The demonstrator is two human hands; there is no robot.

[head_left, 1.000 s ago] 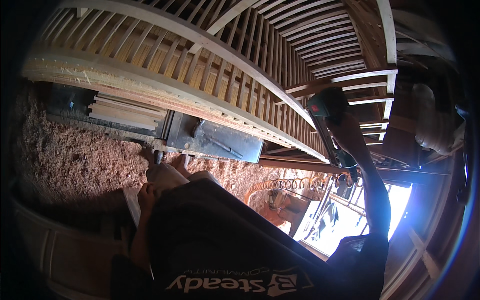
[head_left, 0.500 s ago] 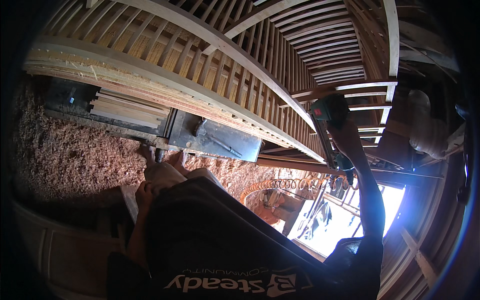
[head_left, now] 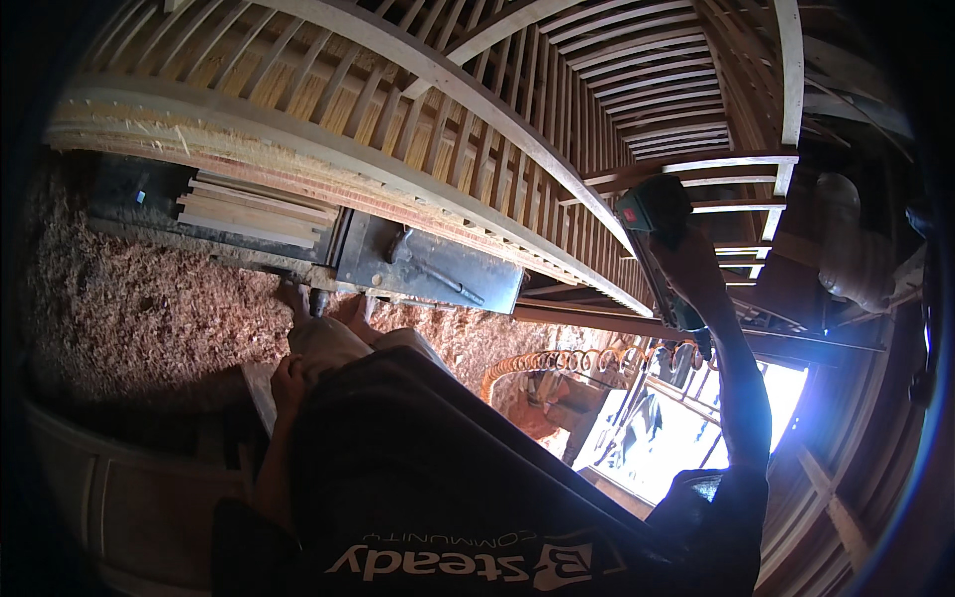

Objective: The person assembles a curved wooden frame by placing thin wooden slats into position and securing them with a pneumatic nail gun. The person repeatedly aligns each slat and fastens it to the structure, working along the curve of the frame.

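My right hand (head_left: 689, 267) is wrapped round the grip of a dark green nail gun (head_left: 652, 211), at the right end of a slatted wooden frame (head_left: 438, 75). The gun's long magazine lies along the frame's curved rail, and I cannot tell whether its nose touches the wood. An orange coiled air hose (head_left: 557, 360) runs below the gun. My left hand (head_left: 288, 380) is low by my light trousers (head_left: 326, 348), its fingers in shadow and mostly hidden. On a dark board (head_left: 363, 244) below the frame lies a hammer (head_left: 438, 277).
Thin wooden strips (head_left: 249, 211) are stacked left of the hammer. Wood shavings (head_left: 149, 298) cover the floor around my bare feet. Bright daylight enters through an opening (head_left: 647, 448) at lower right. Wrapped clear plastic (head_left: 846, 244) hangs or stands at far right.
The nail gun and my right hand have shifted very slightly, along with a small shift of the view. My left hand stays beside my leg.
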